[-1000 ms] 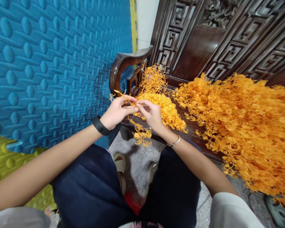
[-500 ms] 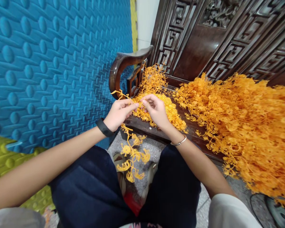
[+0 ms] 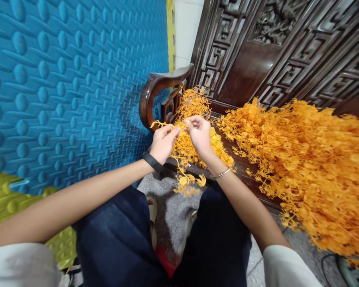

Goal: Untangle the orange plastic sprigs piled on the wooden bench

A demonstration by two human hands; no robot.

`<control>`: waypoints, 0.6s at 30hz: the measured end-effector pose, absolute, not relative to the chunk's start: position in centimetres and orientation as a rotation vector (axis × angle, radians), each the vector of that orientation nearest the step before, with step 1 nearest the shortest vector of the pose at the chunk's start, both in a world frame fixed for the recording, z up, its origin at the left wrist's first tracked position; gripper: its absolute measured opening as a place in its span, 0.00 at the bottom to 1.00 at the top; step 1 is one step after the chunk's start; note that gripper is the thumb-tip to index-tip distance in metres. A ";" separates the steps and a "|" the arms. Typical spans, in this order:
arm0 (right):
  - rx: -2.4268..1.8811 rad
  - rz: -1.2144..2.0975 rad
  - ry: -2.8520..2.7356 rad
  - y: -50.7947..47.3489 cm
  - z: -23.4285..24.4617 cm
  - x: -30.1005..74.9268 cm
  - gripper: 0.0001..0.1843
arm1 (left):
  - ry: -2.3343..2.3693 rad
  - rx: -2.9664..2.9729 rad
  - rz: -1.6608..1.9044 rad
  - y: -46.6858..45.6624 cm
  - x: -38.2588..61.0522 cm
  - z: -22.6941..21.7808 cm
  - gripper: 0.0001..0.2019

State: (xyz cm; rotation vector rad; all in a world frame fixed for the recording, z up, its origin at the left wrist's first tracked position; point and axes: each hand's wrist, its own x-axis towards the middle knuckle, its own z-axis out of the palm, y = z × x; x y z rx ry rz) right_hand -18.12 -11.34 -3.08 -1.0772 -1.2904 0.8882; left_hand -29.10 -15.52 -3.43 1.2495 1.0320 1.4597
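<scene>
The big blue embossed foam mat (image 3: 62, 99) covers everything left of the curved, dark brown wooden armrest (image 3: 146, 99). To the armrest's right, a broad heap of orange, plastic-looking curly blossoms (image 3: 320, 167) sprawls over the polished dark wooden tabletop (image 3: 241, 161); nearer the armrest sits a smaller yellow-orange pile of curled pieces (image 3: 215, 147).

Just right of the armrest, in front of that pile, I see both hands. The left hand (image 3: 163, 143) has its thumb and forefinger clamped on a thin, branching orange strand with curly blossoms (image 3: 185, 181). The right hand (image 3: 201, 135) stands a little apart, its fingertips drawn close; whether they pinch a piece I can't tell.

To work it well, I'd keep the left grip light but firm near the joint being handled, pinch with the right tips only, and let the rest hang free so the fine branches don't snag.

The strand's thin bare end points up and left towards the armrest. Its long axis seems bent at the left grip, slanting down and right from the armrest, blossoms lowest, past the tabletop's front edge.
</scene>
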 end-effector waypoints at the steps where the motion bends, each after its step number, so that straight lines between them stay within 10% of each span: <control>1: -1.071 0.883 -1.282 -11.2 -3.0 -18.1 0.06 | 1.040 1.240 1.476 -15.3 -29.0 -3.4 0.14; 18: -1.164 0.639 -0.913 -5.2 -3.2 -5.3 0.03 | 1.107 1.652 1.464 -15.0 -30.0 -2.2 0.13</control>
